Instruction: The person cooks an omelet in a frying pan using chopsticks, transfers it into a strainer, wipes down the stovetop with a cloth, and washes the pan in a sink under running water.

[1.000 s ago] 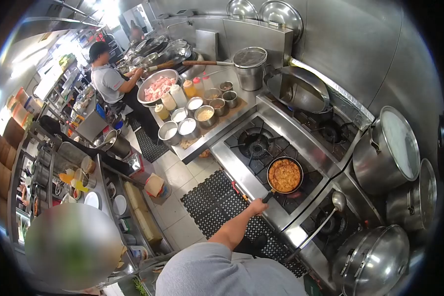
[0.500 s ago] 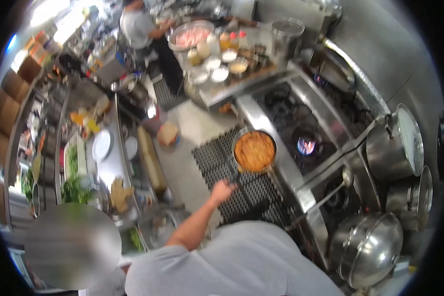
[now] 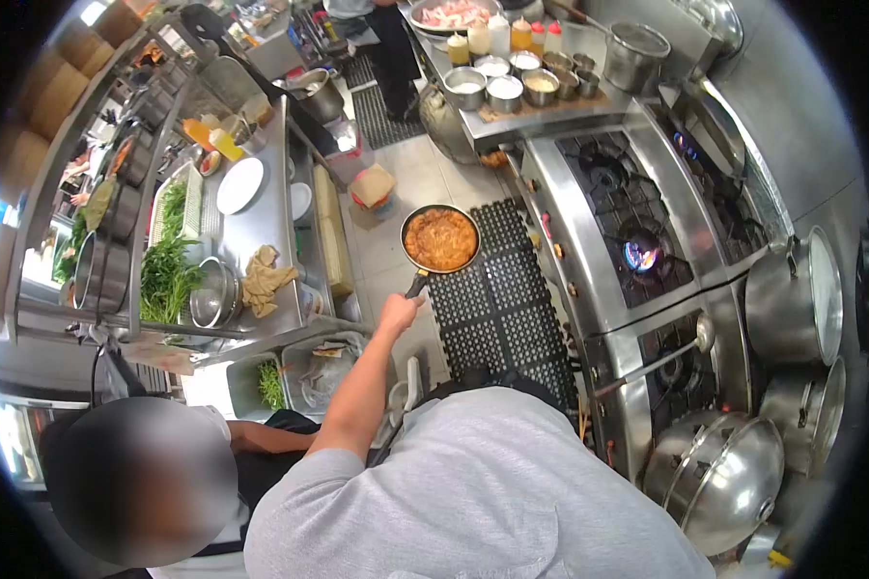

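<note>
My left hand [image 3: 399, 314] is closed around the black handle of a frying pan [image 3: 417, 285], with the arm stretched forward. In the pan lies a round, golden-brown, pancake-like food [image 3: 441, 239] that fills nearly the whole base. The pan is held in the air over the floor, between the stove and the left counter. My right hand is out of view, and my right arm is hidden by my body.
To the right stands a gas stove [image 3: 577, 232] with a lit burner [image 3: 640, 254]. A ladle [image 3: 703, 333] and large pots [image 3: 792, 299] are beyond. A plate [image 3: 240, 185] and greens [image 3: 171, 280] occupy the left counter. A co-worker [image 3: 212, 482] stands close at my left.
The pan has moved left, away from the stove's edge, and its handle now shows in my left hand. My view has turned, and a co-worker's arm has appeared at left.
</note>
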